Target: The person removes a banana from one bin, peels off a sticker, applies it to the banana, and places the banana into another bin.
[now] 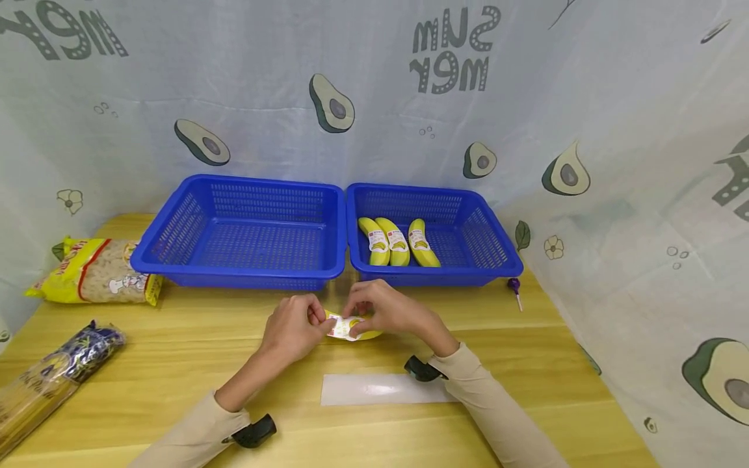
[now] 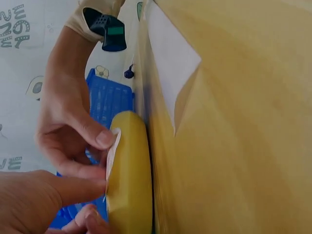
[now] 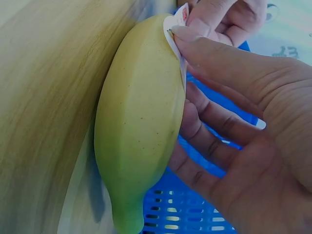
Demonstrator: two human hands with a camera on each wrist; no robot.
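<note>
A yellow banana point(image 1: 371, 335) lies on the wooden table in front of the baskets, its greenish stem end showing in the right wrist view. On its side sits a white label point(image 1: 341, 327) with red print and a banana picture; one end stands off the peel point(image 3: 181, 18). My left hand point(image 1: 295, 327) pinches that label end between thumb and finger. My right hand point(image 1: 389, 309) holds the label farther along with the thumb on it, other fingers curled beside the banana point(image 3: 139, 107). The fingertips behind the label are partly hidden.
A blue basket point(image 1: 234, 268) stands at the back left. The right blue basket point(image 1: 497, 263) holds three labelled bananas point(image 1: 399, 247). A white strip point(image 1: 374, 390) lies nearer me. Left are a yellow food bag point(image 1: 96, 270) and a spaghetti pack point(image 1: 55, 377); right, a purple lollipop point(image 1: 514, 286).
</note>
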